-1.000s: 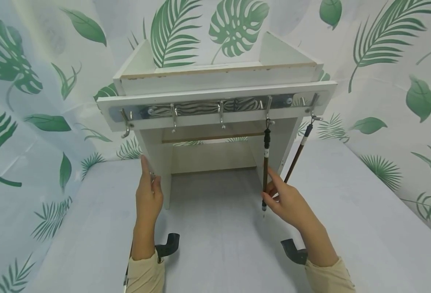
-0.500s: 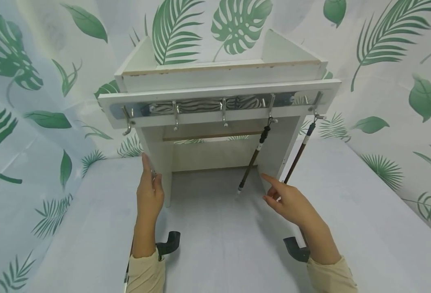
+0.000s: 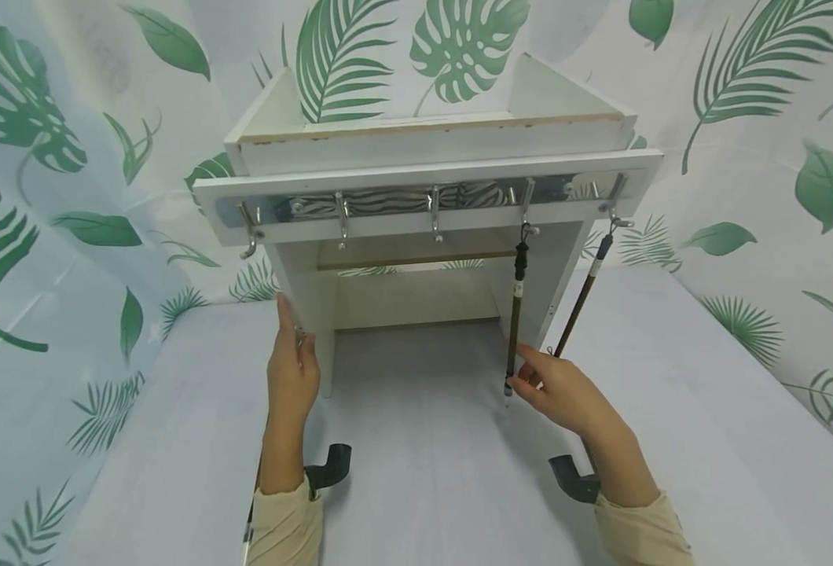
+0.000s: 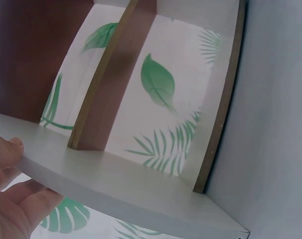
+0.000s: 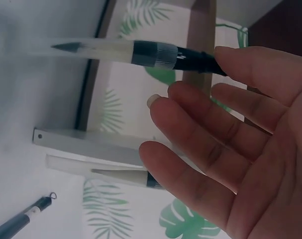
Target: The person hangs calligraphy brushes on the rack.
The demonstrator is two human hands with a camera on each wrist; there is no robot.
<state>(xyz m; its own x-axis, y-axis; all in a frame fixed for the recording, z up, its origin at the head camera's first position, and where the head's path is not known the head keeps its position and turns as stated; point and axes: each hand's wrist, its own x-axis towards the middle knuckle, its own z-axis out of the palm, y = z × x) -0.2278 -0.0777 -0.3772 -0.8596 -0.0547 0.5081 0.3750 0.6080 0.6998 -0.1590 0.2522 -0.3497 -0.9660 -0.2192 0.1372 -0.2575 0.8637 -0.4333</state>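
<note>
A calligraphy brush (image 3: 515, 314) hangs by its loop from a hook on the hook rail (image 3: 388, 203). My right hand (image 3: 554, 385) is beside its lower end, fingers loosely bent. In the right wrist view, my thumb tip meets the end of the brush (image 5: 155, 54), whose bristles sit inside a clear cap. A second brush (image 3: 582, 303) hangs from the rightmost hook, partly behind that hand. My left hand (image 3: 292, 377) grips the left side panel of the white shelf (image 4: 131, 191), thumb on the inner face and fingers on the outer one.
Further left on the rail, several hooks (image 3: 250, 232) carry nothing. Another brush (image 5: 24, 217) lies on the table (image 3: 416, 487) to the right, and one more (image 3: 248, 534) lies by the left sleeve. A leaf-patterned cloth (image 3: 756, 157) stands behind the shelf.
The nearer hanging brush swung left, away from my right hand, and is now back upright against its thumb. My left hand stays on the panel.
</note>
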